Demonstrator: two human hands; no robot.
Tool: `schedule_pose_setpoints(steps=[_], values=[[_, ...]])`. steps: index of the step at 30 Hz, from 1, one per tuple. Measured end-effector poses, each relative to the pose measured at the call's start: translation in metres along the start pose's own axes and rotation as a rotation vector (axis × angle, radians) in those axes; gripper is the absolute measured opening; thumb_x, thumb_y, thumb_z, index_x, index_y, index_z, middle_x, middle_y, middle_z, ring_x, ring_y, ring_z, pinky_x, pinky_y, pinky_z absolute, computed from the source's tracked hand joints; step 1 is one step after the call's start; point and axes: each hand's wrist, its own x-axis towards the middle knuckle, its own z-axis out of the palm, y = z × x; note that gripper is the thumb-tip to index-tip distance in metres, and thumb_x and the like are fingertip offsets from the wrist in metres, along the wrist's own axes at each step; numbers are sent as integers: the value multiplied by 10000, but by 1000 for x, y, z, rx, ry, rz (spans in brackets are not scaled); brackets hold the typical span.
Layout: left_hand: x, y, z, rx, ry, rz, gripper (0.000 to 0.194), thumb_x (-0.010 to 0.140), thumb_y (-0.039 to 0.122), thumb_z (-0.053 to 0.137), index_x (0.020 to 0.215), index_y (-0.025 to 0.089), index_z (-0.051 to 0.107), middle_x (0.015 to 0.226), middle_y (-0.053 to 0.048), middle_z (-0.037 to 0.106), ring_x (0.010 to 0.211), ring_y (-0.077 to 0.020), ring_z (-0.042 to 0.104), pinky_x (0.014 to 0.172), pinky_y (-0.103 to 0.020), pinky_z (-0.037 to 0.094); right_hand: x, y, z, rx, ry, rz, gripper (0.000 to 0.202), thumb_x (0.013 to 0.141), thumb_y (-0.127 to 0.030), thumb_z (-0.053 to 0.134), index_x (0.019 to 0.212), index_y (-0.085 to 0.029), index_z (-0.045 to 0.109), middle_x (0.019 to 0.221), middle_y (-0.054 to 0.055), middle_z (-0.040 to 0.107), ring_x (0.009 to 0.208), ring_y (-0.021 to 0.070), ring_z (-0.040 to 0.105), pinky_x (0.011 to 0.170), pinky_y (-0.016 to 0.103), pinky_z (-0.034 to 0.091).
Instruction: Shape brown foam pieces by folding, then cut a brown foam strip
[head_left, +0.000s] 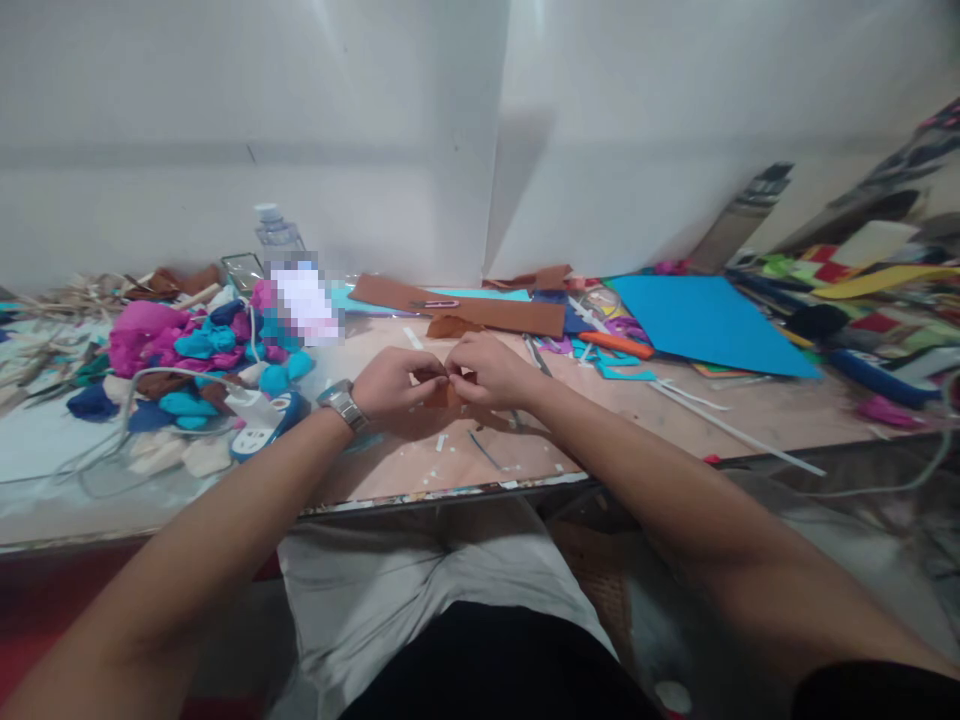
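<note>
Over the middle of the table (390, 460), my left hand (394, 385) and my right hand (491, 372) meet, fingertips pinched together. Between them is a small brown piece (441, 395), perhaps paper or felt; the fingers cover much of it. A metal watch (345, 405) is on my left wrist. Just behind my hands lies a crumpled brown scrap (452, 326). Beyond that is a long brown strip (510, 314) with small thread snips (433, 304) resting on it.
Pink and blue crumpled bundles (150, 335) and a power strip (277, 425) with a white plug sit at left. A bottle (276, 230) stands by the wall. At right are an orange cutter (616, 345), a blue sheet (712, 325) and thin white strips (739, 428).
</note>
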Motion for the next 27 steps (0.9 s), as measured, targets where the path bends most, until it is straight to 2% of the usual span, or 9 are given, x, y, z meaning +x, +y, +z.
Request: schedule_pose_setpoints(steps=[5, 10, 17, 27], values=[[0, 0, -1, -74, -24, -28, 230, 904, 328, 614, 932, 188, 794, 852, -22, 796, 760, -163, 700, 724, -259, 475, -1, -1, -2, -12, 8, 15, 153, 879, -246, 579, 786, -178, 679, 751, 67, 683, 811, 225, 563, 780, 347, 353], [-1, 1, -1, -69, -40, -50, 257, 921, 358, 602, 893, 187, 791, 821, -22, 788, 731, -161, 689, 712, -264, 468, -2, 0, -3, -10, -42, 30, 165, 872, -248, 581, 776, -176, 694, 756, 63, 705, 731, 202, 570, 726, 328, 347], [0, -1, -1, -104, -77, -37, 245, 922, 344, 609, 874, 181, 787, 835, -18, 778, 749, -153, 676, 727, -257, 462, 0, -1, -5, -33, -31, -2, 192, 878, -265, 571, 774, -173, 704, 735, 58, 706, 687, 191, 562, 693, 330, 330], [0, -1, -1, -178, -39, -46, 239, 913, 335, 615, 835, 162, 761, 790, -22, 767, 724, -148, 677, 698, -244, 475, -1, -4, -8, 24, -26, 67, 186, 881, -246, 575, 767, -169, 700, 719, 49, 698, 679, 179, 571, 683, 305, 344]])
